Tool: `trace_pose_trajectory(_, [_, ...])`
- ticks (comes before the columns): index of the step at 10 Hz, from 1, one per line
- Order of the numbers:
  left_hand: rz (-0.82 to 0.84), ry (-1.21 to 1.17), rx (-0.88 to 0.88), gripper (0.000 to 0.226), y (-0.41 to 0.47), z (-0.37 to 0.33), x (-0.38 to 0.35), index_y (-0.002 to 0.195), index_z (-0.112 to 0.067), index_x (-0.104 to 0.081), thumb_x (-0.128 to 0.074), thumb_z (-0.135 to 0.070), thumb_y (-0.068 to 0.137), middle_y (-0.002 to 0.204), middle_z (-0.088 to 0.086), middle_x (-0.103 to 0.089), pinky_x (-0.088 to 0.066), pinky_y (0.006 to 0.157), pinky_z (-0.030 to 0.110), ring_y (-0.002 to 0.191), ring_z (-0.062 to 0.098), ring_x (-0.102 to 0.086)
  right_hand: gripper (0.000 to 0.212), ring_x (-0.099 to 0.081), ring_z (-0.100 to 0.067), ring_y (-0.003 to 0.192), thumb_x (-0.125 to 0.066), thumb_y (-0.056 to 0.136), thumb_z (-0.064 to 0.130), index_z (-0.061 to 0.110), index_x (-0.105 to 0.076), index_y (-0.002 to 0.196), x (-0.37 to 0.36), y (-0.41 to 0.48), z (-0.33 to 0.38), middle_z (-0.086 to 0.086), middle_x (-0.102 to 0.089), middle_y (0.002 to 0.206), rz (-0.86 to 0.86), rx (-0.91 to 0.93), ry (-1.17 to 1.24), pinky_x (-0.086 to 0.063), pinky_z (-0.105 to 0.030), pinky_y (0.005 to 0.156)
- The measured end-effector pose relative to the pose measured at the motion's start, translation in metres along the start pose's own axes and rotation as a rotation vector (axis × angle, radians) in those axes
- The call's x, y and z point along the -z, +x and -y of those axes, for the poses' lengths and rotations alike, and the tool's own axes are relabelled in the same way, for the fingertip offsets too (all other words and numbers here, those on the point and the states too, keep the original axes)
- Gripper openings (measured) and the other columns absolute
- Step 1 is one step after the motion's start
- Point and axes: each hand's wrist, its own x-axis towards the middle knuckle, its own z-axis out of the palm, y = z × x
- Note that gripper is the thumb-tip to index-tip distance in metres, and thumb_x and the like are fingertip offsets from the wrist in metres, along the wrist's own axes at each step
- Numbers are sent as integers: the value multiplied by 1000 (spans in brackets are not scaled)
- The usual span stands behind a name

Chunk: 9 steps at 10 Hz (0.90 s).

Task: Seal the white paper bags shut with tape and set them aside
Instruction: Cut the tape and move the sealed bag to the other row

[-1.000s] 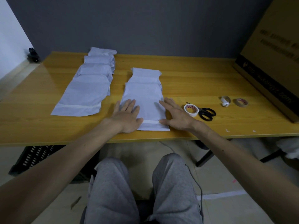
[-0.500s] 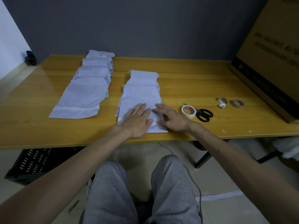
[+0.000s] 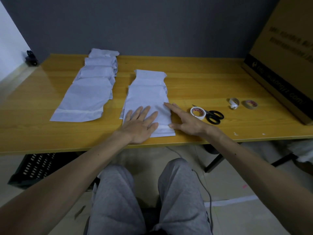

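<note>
A stack of white paper bags [image 3: 149, 94] lies in the middle of the wooden table [image 3: 194, 85], the top bag nearest me with a taped strip along its near edge. My left hand [image 3: 140, 122] lies flat on that bag, fingers spread. My right hand [image 3: 184, 119] rests at the bag's right edge, forefinger straight along the edge and thumb touching the near corner. A second overlapping row of white bags [image 3: 89, 92] lies to the left. A roll of white tape [image 3: 197, 113] sits just right of my right hand.
Black-handled scissors [image 3: 213, 116] lie beside the white tape. Further right are a near-spent tape core [image 3: 234, 102] and a brown tape roll [image 3: 250, 104]. A large cardboard box [image 3: 284, 53] stands at the table's right end. A black crate [image 3: 32, 168] sits under the table.
My left hand slid right onto the middle of the top bag. My right hand moved in over the bag, then back to its right edge.
</note>
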Motion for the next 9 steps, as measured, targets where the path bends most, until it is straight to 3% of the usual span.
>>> trace_pose_trajectory(3, [-6,5,0,58,-1,-2,-2,149,-41,10,-6,-60,97,158,-10,23,13,117,47,144,14,25,77,-4,-2,145,-61,89,0,29,-23,150,2,-2,-3,10,-14,159,-8,-6,34,-9,-17,112])
trace_pose_trajectory(4, [17,-34,5,62,-1,-1,0,151,-32,10,-5,-59,97,157,-9,23,13,116,46,143,13,25,70,-25,-3,139,-59,84,-8,22,-39,144,0,-2,-3,9,-33,151,-128,-10,104,-19,-4,106])
trace_pose_trajectory(5, [7,-185,-9,61,-4,-1,8,153,-26,0,-14,-53,100,160,-7,16,11,118,41,145,10,19,47,-45,-8,127,-62,86,-2,16,-57,129,2,6,6,3,-52,136,-285,-84,262,-33,-1,92])
trace_pose_trajectory(6, [-147,-389,-35,54,-8,4,17,150,-17,-28,-39,-39,101,160,-1,-13,-7,118,31,147,15,-9,26,-60,-15,106,-63,90,14,9,-66,115,6,25,17,-2,-64,116,-460,-129,41,-45,-19,81])
trace_pose_trajectory(7, [-424,-495,86,44,7,25,28,136,-9,-48,-57,-24,95,144,7,-41,-33,105,29,131,23,-41,18,-59,-24,91,-56,91,13,2,-69,98,9,48,27,-10,-63,101,-477,-115,-231,-44,-30,73])
trace_pose_trajectory(8, [-462,-435,234,43,36,50,37,132,-2,-48,-58,-23,95,136,14,-43,-41,97,39,123,32,-45,16,-50,-30,77,-55,88,9,3,-54,73,9,69,32,-14,-54,85,-481,-188,-317,-33,-33,62])
trace_pose_trajectory(9, [-446,-413,309,31,58,62,38,106,1,-54,-60,-27,94,120,23,-52,-41,80,41,110,37,-49,11,-55,-33,84,-57,89,11,8,-56,78,8,84,36,-19,-57,91,-492,-258,-331,-32,-28,64])
